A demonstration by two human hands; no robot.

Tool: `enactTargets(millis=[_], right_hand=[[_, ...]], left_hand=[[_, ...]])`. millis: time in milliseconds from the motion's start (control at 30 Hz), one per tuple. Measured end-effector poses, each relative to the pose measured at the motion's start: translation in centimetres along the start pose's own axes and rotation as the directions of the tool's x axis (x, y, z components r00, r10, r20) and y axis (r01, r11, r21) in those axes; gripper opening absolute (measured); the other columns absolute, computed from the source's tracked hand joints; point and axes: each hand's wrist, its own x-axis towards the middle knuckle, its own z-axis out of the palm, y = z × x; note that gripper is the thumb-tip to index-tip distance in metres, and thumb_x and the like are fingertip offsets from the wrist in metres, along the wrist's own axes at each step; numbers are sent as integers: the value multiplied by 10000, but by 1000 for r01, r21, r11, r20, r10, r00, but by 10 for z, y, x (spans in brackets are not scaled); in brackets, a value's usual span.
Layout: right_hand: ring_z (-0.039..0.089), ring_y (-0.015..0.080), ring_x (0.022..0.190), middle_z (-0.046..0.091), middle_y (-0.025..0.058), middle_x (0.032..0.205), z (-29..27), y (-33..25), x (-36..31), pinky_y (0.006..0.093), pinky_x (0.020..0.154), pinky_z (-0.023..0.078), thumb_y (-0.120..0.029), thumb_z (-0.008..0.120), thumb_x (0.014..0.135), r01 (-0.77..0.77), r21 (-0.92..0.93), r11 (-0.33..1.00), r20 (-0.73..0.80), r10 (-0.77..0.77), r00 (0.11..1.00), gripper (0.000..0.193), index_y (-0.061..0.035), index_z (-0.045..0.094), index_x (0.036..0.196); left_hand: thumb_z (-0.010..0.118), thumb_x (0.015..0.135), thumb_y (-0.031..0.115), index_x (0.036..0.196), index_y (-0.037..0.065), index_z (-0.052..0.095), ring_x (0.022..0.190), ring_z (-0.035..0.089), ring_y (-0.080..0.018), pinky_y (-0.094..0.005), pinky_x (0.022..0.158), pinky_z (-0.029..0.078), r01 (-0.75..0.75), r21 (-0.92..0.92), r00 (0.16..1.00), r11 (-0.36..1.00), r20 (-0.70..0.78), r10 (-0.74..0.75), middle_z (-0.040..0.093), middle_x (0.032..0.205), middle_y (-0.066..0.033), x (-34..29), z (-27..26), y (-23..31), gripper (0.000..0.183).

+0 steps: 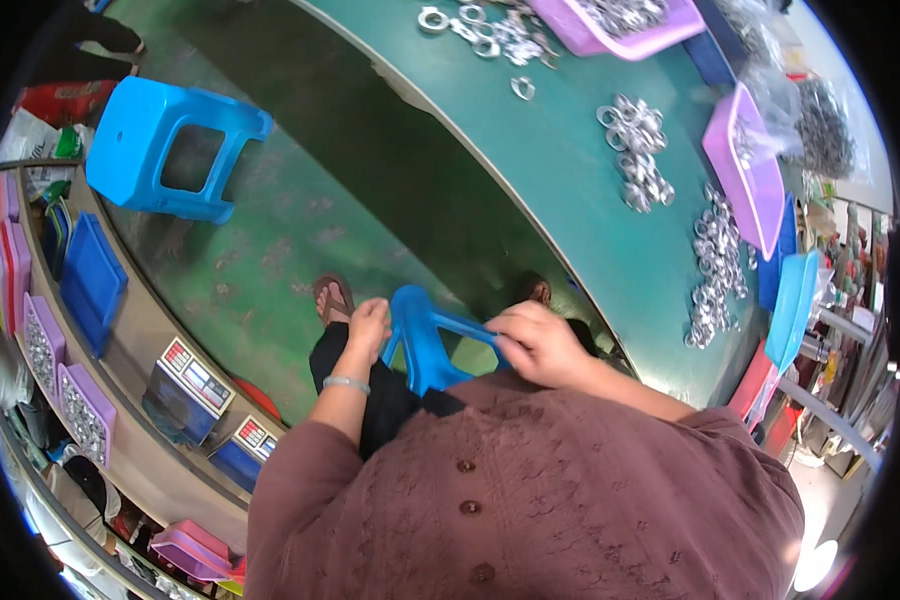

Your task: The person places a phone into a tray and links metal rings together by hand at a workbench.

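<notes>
A blue plastic stool [418, 345] stands at my legs, partly hidden by my clothing. My right hand [538, 340] is closed at the stool's right side, its fingertips on the end of a blue bar. Just off the stool's left edge is my left hand [371, 326], a bracelet on its wrist. Its fingers are curled in, and whatever they may hold is hidden.
A green-topped table [570, 190] curves along the right, bearing piles of metal rings [635, 150] and purple trays [745, 165]. Another blue stool [140, 140] stands at the far left. A shelf on the left holds weighing scales [198, 378] and a blue tray [92, 285].
</notes>
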Motion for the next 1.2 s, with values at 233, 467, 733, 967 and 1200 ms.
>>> enactTargets(millis=[233,467,733,967,1200], right_hand=[[605,252,713,634,129,823,190,161,15,328,701,487,-150,603,768,-737,4,676,443,660,607,221,-25,624,948],[595,371,843,629,188,896,228,323,18,424,754,477,-206,494,753,-642,-440,627,305,777,551,248,-81,671,875],[553,337,1027,579,187,1108,223,456,-26,420,877,444,-165,462,805,111,-815,569,580,805,129,306,-18,628,1015],[215,338,1319,376,136,1360,250,485,-36,475,1010,314,-176,489,778,-207,-899,386,371,922,111,508,-124,453,1283],[232,329,1313,399,142,1336,259,509,-22,523,1013,280,-200,519,756,-55,-916,397,388,913,130,578,-75,396,1307]], left_hand=[[527,888,238,1167,34,500,898,545,-170,-309,746,466,89,-164,996,983,-10,-92,548,1043,-72,12,-25,-42,346],[542,883,157,1145,7,524,923,546,-160,-291,774,458,112,-306,985,946,159,-65,568,1060,-79,11,1,-72,303],[526,853,20,1205,-11,469,1046,520,-147,-276,918,395,17,-376,978,926,198,62,548,1139,-96,-12,-42,-28,358],[462,831,-1,1235,-23,421,1092,513,-201,-332,959,380,202,-400,963,894,247,-107,530,1174,-132,-9,-40,-21,406],[526,855,223,1201,-16,445,1043,549,-229,-369,917,422,227,-295,971,928,141,-193,555,1123,-155,-1,-28,-18,429]])
